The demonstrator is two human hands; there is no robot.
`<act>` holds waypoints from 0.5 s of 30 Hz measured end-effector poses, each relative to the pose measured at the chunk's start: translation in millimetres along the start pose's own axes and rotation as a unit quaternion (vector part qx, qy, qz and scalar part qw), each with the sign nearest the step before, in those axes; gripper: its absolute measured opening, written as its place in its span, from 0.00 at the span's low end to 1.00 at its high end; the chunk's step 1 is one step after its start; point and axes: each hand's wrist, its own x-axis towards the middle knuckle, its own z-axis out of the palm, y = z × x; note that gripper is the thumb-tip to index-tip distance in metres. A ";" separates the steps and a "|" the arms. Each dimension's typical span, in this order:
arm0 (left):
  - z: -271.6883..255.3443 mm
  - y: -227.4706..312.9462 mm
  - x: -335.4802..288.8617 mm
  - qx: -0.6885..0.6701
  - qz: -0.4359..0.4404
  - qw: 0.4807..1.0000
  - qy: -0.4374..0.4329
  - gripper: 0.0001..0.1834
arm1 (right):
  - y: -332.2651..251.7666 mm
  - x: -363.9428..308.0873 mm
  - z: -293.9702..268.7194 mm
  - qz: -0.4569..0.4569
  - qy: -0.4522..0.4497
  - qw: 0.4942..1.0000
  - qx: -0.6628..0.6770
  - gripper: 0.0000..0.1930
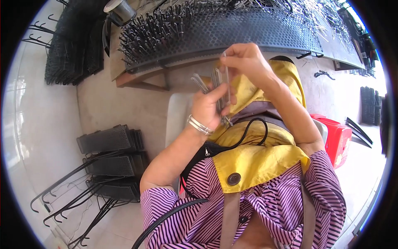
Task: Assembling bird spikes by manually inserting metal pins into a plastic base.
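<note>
Perforated dark panel (248,29) beyond; I see the right hand (248,62) pinching 1 metal strip (227,79) by its far end, long axis toward the left hand (209,103), closed round a bundle (217,78).

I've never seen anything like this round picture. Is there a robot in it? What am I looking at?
No robot here, just a person working with two bare hands. The single picture comes from a very wide camera worn on the head, looking down; that is why straight edges bend and the corners are black.

The left hand holds a bundle of thin grey strips. Beside it, the right hand grips the top of one similar strip.

In front stands a table. On it lies a dark panel full of small holes, with dark slender pieces crowded at its left end. Pale strips are scattered at the far right. The yellow cloth is on the person's own body.
</note>
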 end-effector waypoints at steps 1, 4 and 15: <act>-1.4 -0.1 0.2 0.013 0.001 1.000 0.009 0.08 | 1.5 -0.1 0.5 0.000 0.000 1.000 0.001 0.06; -4.4 -2.2 1.7 0.022 0.003 1.000 0.019 0.08 | 6.5 -0.6 1.4 0.002 0.012 1.000 0.025 0.05; -8.7 0.9 2.3 -0.066 -0.006 0.993 0.102 0.07 | -20.2 9.0 -8.4 -0.073 0.098 0.979 0.162 0.09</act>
